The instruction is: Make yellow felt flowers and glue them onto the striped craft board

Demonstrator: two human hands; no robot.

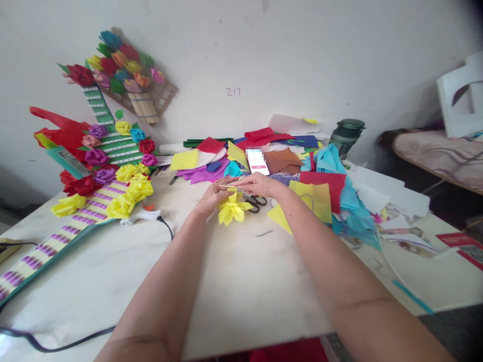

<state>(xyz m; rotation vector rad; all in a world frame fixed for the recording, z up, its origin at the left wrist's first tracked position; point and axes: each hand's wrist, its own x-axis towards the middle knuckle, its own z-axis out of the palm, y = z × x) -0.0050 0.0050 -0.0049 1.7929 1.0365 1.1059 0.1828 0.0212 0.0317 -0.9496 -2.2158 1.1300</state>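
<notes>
Your left hand [212, 199] pinches thin pale stick [228, 186] above crinkled yellow paper flower [232, 208]; right hand [261, 185] fingers together, grip unclear. Uneven twisting could tear petals.

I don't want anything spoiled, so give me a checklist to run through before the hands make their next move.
1. Yellow flower in hand: ok, it hangs at the fingers of the left hand.
2. Petals spread: ok, they fan outward.
3. Firm grip by the right hand: cannot tell, its fingertips are unclear.
4. Scissors shut: cannot tell, only the handles show clearly.
5. Glue gun apart from both hands: ok, it lies off to the left; whether it is hot, cannot tell.
6. Yellow paper in full view: not ok, the right forearm hides part.
</notes>
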